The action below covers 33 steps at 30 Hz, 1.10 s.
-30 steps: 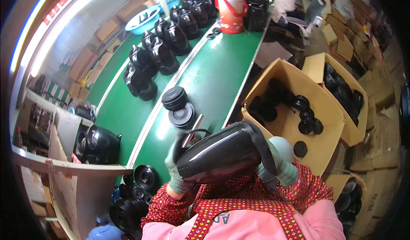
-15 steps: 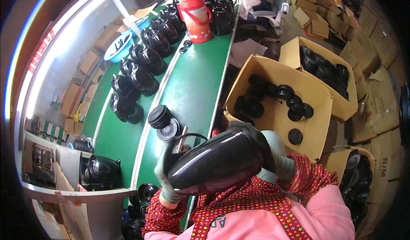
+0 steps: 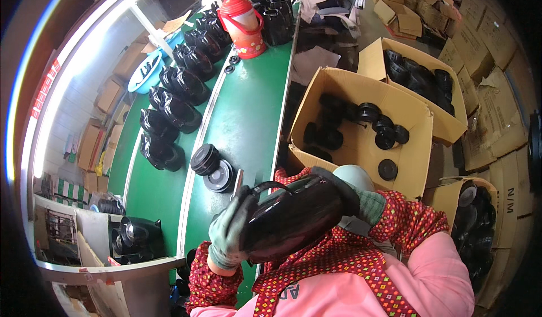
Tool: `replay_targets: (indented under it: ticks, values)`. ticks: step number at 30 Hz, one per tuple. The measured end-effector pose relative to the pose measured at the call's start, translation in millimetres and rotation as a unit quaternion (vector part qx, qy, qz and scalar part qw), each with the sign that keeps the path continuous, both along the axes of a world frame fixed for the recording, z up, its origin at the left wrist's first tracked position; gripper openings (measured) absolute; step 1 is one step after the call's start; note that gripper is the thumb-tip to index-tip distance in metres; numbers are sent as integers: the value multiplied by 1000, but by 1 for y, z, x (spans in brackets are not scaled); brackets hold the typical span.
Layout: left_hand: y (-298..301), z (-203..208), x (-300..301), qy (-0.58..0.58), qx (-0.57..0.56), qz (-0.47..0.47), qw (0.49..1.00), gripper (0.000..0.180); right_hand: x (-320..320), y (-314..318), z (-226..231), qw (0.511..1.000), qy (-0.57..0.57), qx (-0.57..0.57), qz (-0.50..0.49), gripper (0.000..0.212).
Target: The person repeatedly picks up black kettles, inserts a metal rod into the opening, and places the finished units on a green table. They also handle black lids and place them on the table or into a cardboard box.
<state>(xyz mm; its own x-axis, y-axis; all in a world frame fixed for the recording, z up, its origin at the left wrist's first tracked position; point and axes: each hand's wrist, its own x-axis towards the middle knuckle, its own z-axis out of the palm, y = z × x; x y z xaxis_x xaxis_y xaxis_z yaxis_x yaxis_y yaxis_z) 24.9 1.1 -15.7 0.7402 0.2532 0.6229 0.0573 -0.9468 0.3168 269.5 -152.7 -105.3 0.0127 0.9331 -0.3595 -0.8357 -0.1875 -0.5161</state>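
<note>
Holding a shiny dark plastic jug body (image 3: 293,218) sideways over the green worktop (image 3: 243,119): left hand (image 3: 228,232) gripping one end, right hand (image 3: 361,195) clasping the other.

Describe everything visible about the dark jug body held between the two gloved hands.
The dark jug body is a glossy, plastic-looking shell, black with a reddish-brown sheen, lying on its side in front of the person's chest. Its wider end points toward the left hand, whose grey-green glove cups it; the right hand closes over the narrower top end. A thin curved handle or wire arches along its upper side. It is off the green conveyor belt.
</note>
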Motion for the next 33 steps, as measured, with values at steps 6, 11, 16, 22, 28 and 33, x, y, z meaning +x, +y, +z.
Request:
replay_targets:
  ticks: [6,11,16,22,28,33]
  values:
    - [-4,-68,-17,-45,-666,27,744,54,-15,-15,28,857,-409,286,-131,67]
    - [-6,8,12,47,-63,-10,997,56,-3,-29,-11,939,-342,39,-15,59]
    - [-12,-31,3,-89,-578,49,810,48,-14,-18,55,960,-248,80,-97,72]
    - [-33,-108,15,-24,-745,-44,665,40,14,-20,73,600,-666,439,-64,102]
    - [-36,-64,7,-7,-397,-21,918,35,-4,-33,52,753,-594,238,-155,77]
    - [-39,-137,-3,-26,-701,24,713,40,14,-30,37,846,-503,115,-134,55]
